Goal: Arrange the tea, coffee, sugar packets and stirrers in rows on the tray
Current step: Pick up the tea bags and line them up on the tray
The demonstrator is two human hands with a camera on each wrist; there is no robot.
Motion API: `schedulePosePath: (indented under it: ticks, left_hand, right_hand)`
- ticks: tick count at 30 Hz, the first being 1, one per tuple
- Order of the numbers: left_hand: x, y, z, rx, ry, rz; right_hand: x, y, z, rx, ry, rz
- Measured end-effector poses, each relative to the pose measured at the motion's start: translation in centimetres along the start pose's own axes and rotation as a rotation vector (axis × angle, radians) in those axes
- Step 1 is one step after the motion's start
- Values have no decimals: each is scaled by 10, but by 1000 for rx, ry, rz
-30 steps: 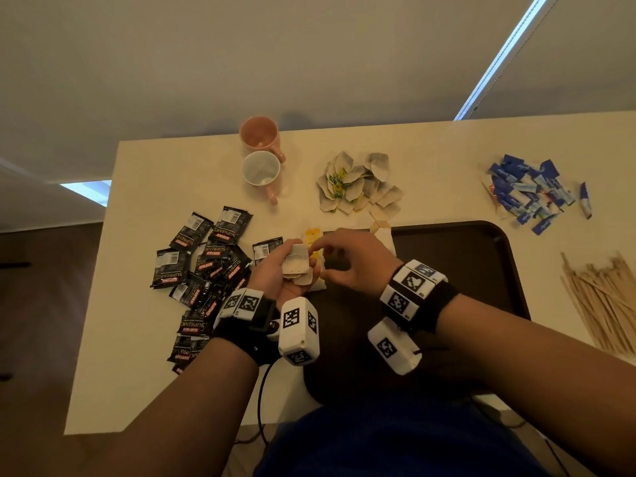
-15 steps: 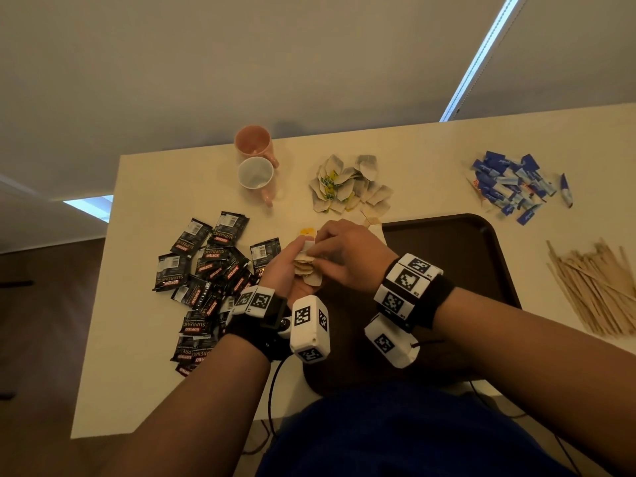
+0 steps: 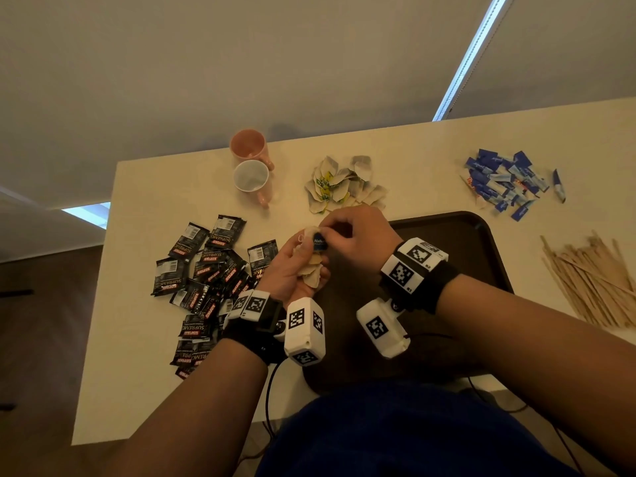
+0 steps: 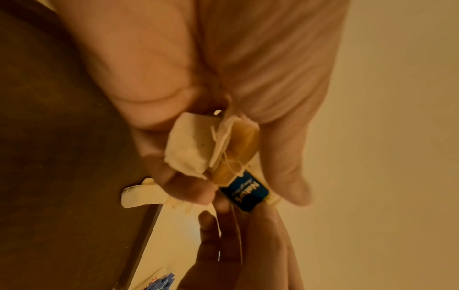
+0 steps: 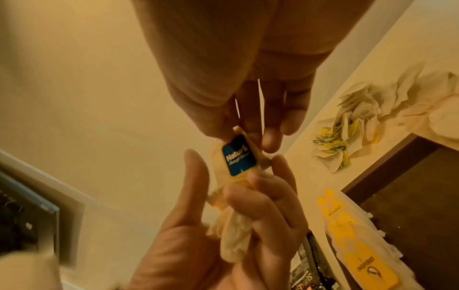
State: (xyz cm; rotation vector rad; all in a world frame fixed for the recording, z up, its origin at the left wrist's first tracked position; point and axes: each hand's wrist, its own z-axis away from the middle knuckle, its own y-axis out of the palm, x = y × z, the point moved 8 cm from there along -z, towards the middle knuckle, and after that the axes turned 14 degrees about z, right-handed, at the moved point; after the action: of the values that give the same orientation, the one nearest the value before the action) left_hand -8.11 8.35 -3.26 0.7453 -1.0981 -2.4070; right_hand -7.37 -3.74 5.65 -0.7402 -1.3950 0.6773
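My left hand [image 3: 296,266] holds a small bunch of cream tea bags [image 3: 311,270] above the left edge of the dark brown tray [image 3: 481,256]. One bag's blue tag [image 5: 239,158] sticks out on top, and my right hand [image 3: 347,232] pinches it by thumb and fingertips. The left wrist view shows the bags [image 4: 196,145] and the tag [image 4: 244,189] between my fingers. More tea bags [image 3: 344,187] lie in a heap behind the tray. Black coffee sachets [image 3: 206,270] are spread at the left, blue sugar packets [image 3: 506,184] at the back right, wooden stirrers [image 3: 592,280] at the right.
Two pink mugs [image 3: 253,170] lie on their sides at the table's back left. Tea bags with yellow tags [image 5: 357,241] lie in a line by the tray's left edge. The cream table [image 3: 144,339] ends just left of the coffee sachets.
Both hands have lifted a little and drawn together. My right fingers, first reaching at the bunch, now pinch the blue tag that has turned up on top.
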Motion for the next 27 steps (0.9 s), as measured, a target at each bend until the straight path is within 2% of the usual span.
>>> schedulePosePath:
  ticks: [5,9,14,27]
  left_hand:
    - [-1,-1,-3,-67,-4,-23]
    - [-1,-1,-3,-84,-14,-38]
    - [-2,-6,-2,-97,-22,-47]
    - [-8,-2,-1,-118,39,-181]
  right_hand:
    - [-12,5,-4,4,64,-171]
    - [-26,18,-4,61,131,-162]
    - [-33,23,-6,66,195,-221]
    - [-28,16,-8,80,178,-353]
